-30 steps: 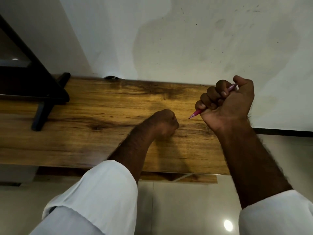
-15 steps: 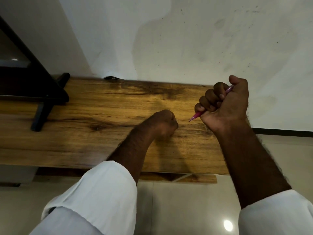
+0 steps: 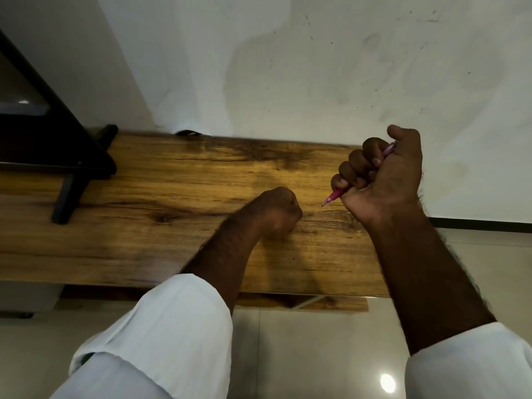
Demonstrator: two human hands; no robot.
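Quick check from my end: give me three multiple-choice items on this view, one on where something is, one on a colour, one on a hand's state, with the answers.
1. Where is the left hand?
A. On the wooden tabletop
B. On the floor
C. Flat against the wall

2. What colour is the pen?
A. Green
B. Pink
C. Black

3. How does the right hand hold the pen?
A. Flat on an open palm
B. Not at all
C. In a fist with fingers curled round it

Answers:
1 A, the fist rests on the wood grain.
2 B, the barrel below the fingers is pink.
3 C, curled fingers wrap the barrel, the tip pointing down and left.
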